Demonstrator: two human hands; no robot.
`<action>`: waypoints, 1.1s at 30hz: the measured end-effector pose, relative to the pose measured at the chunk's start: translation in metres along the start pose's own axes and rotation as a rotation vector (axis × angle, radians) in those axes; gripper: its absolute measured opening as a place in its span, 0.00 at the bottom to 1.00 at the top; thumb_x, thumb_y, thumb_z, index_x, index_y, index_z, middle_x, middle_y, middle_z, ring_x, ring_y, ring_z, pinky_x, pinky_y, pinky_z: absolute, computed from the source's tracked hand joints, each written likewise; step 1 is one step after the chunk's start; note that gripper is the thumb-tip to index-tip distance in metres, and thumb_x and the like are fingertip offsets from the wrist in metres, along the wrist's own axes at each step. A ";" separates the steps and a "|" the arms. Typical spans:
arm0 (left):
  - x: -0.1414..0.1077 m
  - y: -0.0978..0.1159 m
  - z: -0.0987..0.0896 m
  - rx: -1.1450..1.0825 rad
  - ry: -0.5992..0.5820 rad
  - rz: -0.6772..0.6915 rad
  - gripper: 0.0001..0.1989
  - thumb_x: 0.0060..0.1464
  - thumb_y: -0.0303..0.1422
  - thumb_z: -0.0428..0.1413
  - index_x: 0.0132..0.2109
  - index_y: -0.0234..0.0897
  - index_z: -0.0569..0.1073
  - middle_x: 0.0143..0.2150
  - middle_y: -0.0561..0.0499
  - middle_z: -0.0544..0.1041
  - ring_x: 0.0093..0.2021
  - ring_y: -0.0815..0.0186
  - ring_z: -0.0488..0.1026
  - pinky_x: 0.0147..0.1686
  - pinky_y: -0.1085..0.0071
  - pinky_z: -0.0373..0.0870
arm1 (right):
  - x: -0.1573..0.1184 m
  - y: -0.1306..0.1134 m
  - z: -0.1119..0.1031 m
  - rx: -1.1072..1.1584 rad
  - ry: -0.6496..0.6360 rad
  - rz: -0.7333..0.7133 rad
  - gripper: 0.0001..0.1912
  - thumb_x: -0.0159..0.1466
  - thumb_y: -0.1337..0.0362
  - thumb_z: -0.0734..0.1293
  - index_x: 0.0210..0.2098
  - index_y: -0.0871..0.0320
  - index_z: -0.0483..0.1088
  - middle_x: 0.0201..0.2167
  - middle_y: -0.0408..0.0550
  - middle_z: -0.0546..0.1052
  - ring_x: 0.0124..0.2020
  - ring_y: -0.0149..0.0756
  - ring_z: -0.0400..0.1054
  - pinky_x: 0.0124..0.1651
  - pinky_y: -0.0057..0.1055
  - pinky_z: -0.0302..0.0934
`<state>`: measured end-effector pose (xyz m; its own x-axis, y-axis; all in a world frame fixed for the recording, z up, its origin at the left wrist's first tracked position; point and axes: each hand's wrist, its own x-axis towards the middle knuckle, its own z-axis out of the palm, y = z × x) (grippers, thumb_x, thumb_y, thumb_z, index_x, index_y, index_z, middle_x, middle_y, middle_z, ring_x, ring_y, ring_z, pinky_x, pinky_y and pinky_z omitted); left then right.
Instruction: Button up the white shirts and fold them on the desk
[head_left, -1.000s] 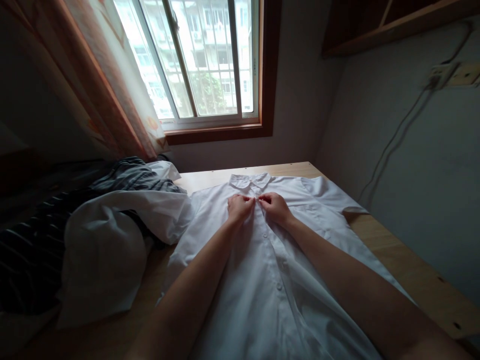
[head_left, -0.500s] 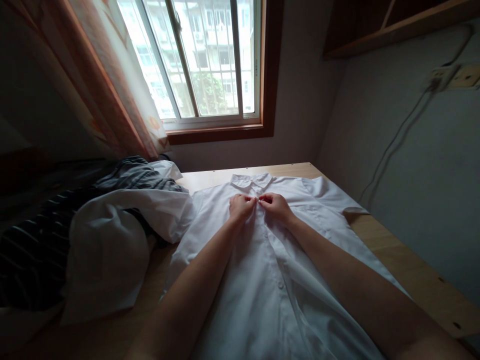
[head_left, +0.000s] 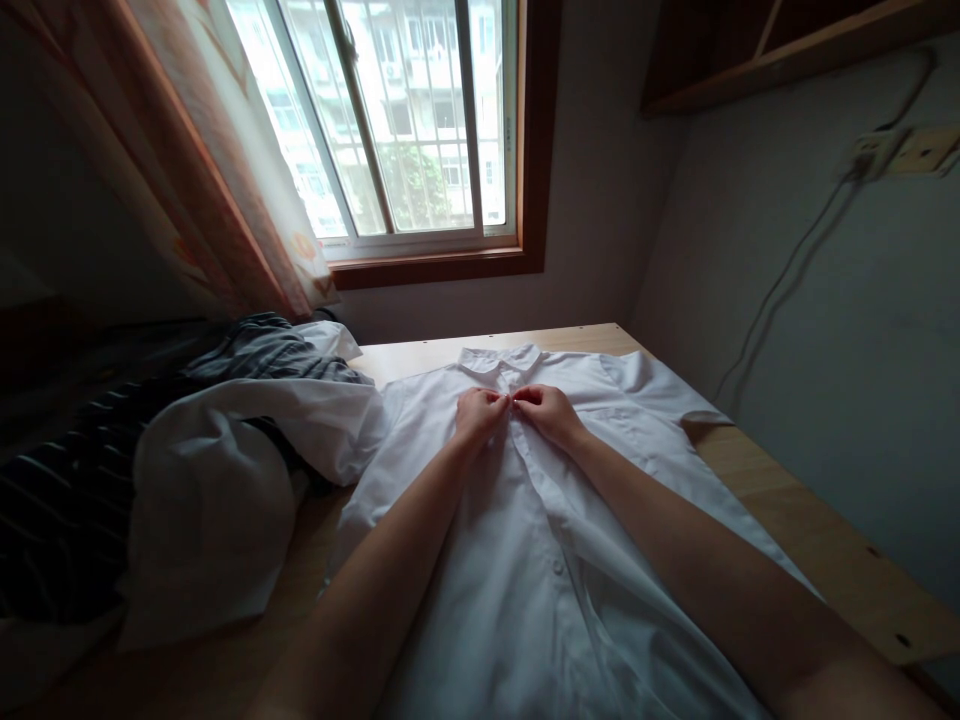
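Dim room, lit mainly by one barred window (head_left: 420, 120) ahead of us; brown frame, patterned curtain (head_left: 225, 160) at its left. Work surface is a pale wood table (head_left: 757, 480), small dark holes along its edges, its far end near the wall below the window. On the right wall we have an open wooden shelf (head_left: 795, 60) up high, outlets (head_left: 874, 152) under it, and a cord (head_left: 776, 280) hanging toward the table.

Left side is crowded: a heap with a dark striped garment (head_left: 60, 500) and a crumpled white cloth (head_left: 217, 520) that runs up to the shirt's left edge. We can't tell whether that cloth is a separate piece.

White shirt (head_left: 495, 600) lies front up on the table, collar (head_left: 501, 360) at the far end. Our left hand (head_left: 481, 412) and right hand (head_left: 546, 410) pinch its front just below the collar, fingertips nearly meeting. Fingers hide what's between. Our forearms cover part of the shirt; one button (head_left: 557, 567) shows lower down.
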<state>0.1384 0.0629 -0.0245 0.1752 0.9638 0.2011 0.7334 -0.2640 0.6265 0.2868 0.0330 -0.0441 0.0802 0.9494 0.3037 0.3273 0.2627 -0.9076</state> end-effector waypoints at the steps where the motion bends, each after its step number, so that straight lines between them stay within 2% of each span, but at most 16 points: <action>1: 0.000 -0.001 0.000 0.004 0.000 0.005 0.14 0.58 0.37 0.54 0.39 0.34 0.82 0.39 0.47 0.82 0.44 0.61 0.76 0.43 0.71 0.69 | 0.000 0.000 0.001 -0.009 0.010 0.001 0.07 0.57 0.66 0.68 0.34 0.60 0.78 0.33 0.48 0.82 0.35 0.37 0.76 0.41 0.30 0.67; 8: 0.001 0.001 0.002 0.041 0.020 0.031 0.16 0.59 0.36 0.52 0.39 0.34 0.83 0.43 0.44 0.82 0.48 0.59 0.75 0.50 0.69 0.68 | -0.003 -0.002 0.004 -0.153 0.037 -0.018 0.04 0.57 0.67 0.69 0.32 0.59 0.76 0.31 0.47 0.81 0.33 0.36 0.75 0.40 0.29 0.66; 12: 0.000 0.001 0.003 0.051 0.027 0.051 0.16 0.58 0.40 0.53 0.37 0.36 0.83 0.40 0.45 0.82 0.48 0.59 0.75 0.50 0.69 0.68 | -0.005 -0.002 0.005 -0.183 0.057 -0.037 0.04 0.57 0.66 0.69 0.33 0.58 0.77 0.32 0.47 0.81 0.34 0.37 0.75 0.39 0.30 0.66; 18: -0.002 0.002 0.004 0.086 0.061 0.035 0.14 0.56 0.36 0.54 0.39 0.34 0.83 0.41 0.45 0.81 0.47 0.59 0.75 0.50 0.68 0.68 | -0.005 -0.002 0.005 -0.182 0.051 -0.028 0.04 0.58 0.65 0.69 0.33 0.58 0.76 0.32 0.46 0.81 0.33 0.36 0.75 0.39 0.29 0.66; 26: -0.003 0.005 0.001 0.124 0.057 0.042 0.14 0.56 0.35 0.55 0.40 0.33 0.83 0.41 0.43 0.81 0.45 0.60 0.75 0.48 0.69 0.68 | -0.006 -0.002 0.005 -0.213 0.047 -0.050 0.04 0.58 0.66 0.69 0.33 0.58 0.76 0.32 0.46 0.81 0.33 0.35 0.74 0.38 0.28 0.65; 33: -0.004 0.007 0.002 0.159 0.041 0.025 0.14 0.57 0.33 0.53 0.39 0.35 0.83 0.42 0.45 0.81 0.47 0.60 0.75 0.51 0.69 0.67 | -0.005 -0.001 0.005 -0.234 0.036 -0.047 0.04 0.57 0.66 0.69 0.33 0.57 0.76 0.31 0.45 0.80 0.33 0.35 0.74 0.39 0.28 0.65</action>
<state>0.1439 0.0572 -0.0226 0.1701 0.9539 0.2473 0.8244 -0.2753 0.4946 0.2813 0.0286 -0.0467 0.0918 0.9294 0.3575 0.5402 0.2552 -0.8019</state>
